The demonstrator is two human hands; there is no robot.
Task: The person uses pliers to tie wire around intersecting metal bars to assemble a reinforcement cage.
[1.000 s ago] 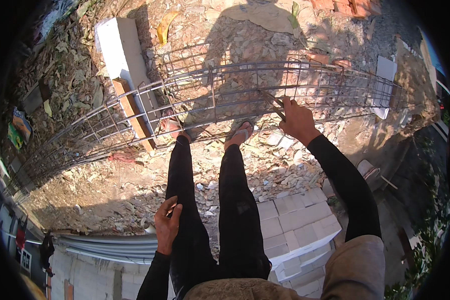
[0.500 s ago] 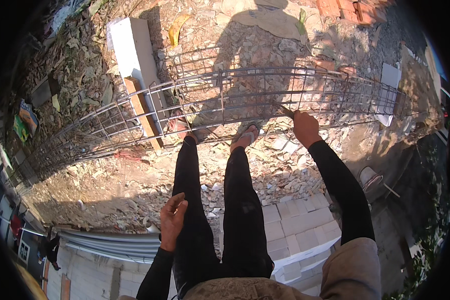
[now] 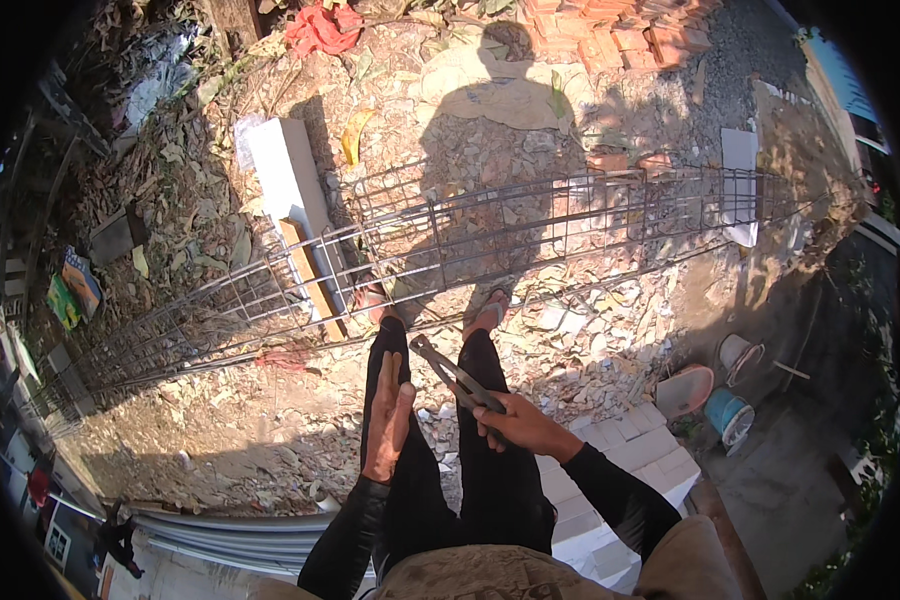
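**Cage framed, pincers off it**

The rebar cage (image 3: 436, 235), stretching from nine o'clock through twelve toward two, looks assembled; whether everything's fastened, I can't tell. At six, the right hand (image 3: 518, 422) grips pincers (image 3: 462, 383); the left hand (image 3: 386, 435) is flat, empty.

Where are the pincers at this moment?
In the head view, the pincers are in the right hand, just right of the left hand and lower in the picture than the rebar cage.
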